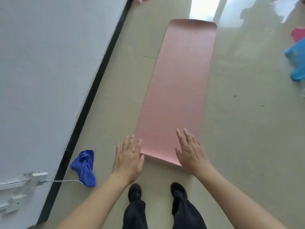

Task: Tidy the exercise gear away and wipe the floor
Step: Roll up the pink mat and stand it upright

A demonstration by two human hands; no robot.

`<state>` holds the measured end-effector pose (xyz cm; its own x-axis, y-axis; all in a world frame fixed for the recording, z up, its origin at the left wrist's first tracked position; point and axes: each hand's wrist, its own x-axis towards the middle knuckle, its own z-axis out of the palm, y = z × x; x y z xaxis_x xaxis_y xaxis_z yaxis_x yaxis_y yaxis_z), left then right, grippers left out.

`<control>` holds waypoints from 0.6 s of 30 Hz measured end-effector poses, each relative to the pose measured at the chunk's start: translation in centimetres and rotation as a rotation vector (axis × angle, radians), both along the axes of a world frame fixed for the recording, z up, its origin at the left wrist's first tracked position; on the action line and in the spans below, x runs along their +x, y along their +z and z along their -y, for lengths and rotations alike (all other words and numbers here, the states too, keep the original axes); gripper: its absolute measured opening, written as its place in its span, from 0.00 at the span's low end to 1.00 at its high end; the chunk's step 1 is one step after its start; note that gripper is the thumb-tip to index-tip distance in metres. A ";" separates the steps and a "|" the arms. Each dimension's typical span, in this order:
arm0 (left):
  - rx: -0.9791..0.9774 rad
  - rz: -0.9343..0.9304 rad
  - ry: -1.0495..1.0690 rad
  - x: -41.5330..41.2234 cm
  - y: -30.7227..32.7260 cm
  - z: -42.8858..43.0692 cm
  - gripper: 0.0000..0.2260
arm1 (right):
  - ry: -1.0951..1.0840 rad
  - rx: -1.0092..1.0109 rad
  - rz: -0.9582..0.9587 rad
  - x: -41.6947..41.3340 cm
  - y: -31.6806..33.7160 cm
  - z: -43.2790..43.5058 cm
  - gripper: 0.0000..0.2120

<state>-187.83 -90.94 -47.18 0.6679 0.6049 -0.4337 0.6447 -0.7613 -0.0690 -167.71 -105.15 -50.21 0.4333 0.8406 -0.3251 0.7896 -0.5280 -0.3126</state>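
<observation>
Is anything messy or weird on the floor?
Yes. A blue cloth lies crumpled by the wall, touching a white cable. Small dark specks dot the floor right of the pink mat.

Bare floor point(239, 121) lies open right of the mat point(178, 83); blue cloth point(85, 167) and wall point(49, 63) crowd the left.

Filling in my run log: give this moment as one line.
pink mat: flat, unrolled | left hand: open, at near corner | right hand: open, over near end | blue cloth: crumpled by wall, untouched
</observation>
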 end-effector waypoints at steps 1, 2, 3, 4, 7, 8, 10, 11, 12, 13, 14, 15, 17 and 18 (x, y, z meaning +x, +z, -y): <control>-0.043 -0.022 -0.027 0.0 -3.0 -0.5 0.29 | -0.036 -0.032 -0.012 -0.6 -2.5 0.3 0.33; -0.080 -0.041 -0.065 -0.1 -6.5 -0.8 0.27 | -0.069 -0.073 -0.031 -1.3 -5.4 0.6 0.32; -0.116 -0.068 -0.109 -0.5 -10.3 -0.9 0.27 | -0.097 -0.117 -0.055 -2.2 -8.4 0.9 0.32; -0.155 -0.104 -0.153 -1.0 -14.2 -1.0 0.27 | -0.125 -0.157 -0.074 -3.2 -11.4 1.2 0.32; -0.237 -0.176 -0.293 -2.9 -26.2 -0.8 0.28 | -0.203 -0.255 -0.122 -6.7 -21.8 1.9 0.31; -0.247 -0.186 -0.333 -3.4 -29.9 -0.7 0.28 | -0.217 -0.278 -0.136 -7.9 -25.3 2.0 0.31; -0.263 -0.210 -0.376 -4.1 -36.6 -0.2 0.28 | -0.226 -0.321 -0.170 -10.1 -32.0 2.2 0.31; -0.273 -0.224 -0.374 -4.7 -39.6 0.1 0.28 | -0.226 -0.344 -0.200 -11.3 -35.1 2.3 0.32; -0.287 -0.236 -0.363 -5.5 -42.5 0.4 0.28 | -0.224 -0.375 -0.234 -12.5 -38.1 2.3 0.33; -0.303 -0.244 -0.351 -6.2 -45.3 0.7 0.28 | -0.224 -0.404 -0.263 -13.6 -40.8 2.3 0.34; -0.316 -0.251 -0.346 -6.8 -47.8 0.9 0.29 | -0.231 -0.422 -0.282 -14.5 -43.5 2.4 0.35; -0.316 -0.255 -0.348 -7.3 -50.2 1.0 0.30 | -0.236 -0.424 -0.288 -15.3 -46.1 2.5 0.36; -0.284 -0.257 -0.370 -7.8 -54.8 0.7 0.32 | -0.224 -0.401 -0.272 -16.0 -50.9 2.5 0.38; -0.262 -0.258 -0.390 -7.8 -56.8 0.5 0.34 | -0.215 -0.384 -0.271 -16.0 -53.1 2.4 0.40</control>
